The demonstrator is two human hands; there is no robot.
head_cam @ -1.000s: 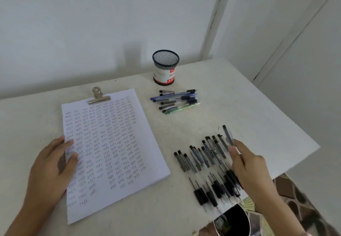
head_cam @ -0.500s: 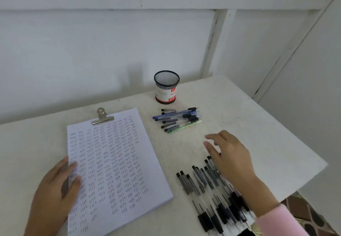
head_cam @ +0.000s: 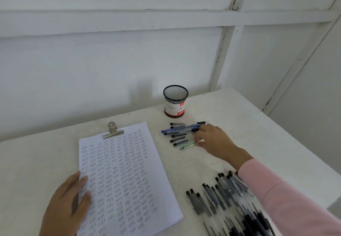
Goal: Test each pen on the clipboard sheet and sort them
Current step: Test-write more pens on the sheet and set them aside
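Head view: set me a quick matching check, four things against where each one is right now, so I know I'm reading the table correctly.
Things:
1. cup
2. clip
3. left hand
4. right hand

Places:
A. on the left edge of the sheet
B. at the far pens
C. upright near the wall
D. on the sheet's top edge

Pairs: 1-C, 2-D, 3-A, 4-B

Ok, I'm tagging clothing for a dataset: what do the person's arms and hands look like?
On the right, a long pink sleeve reaches the wrist; the right hand is bare. The left hand is bare too, with no sleeve in view. No gloves, rings or watch show.
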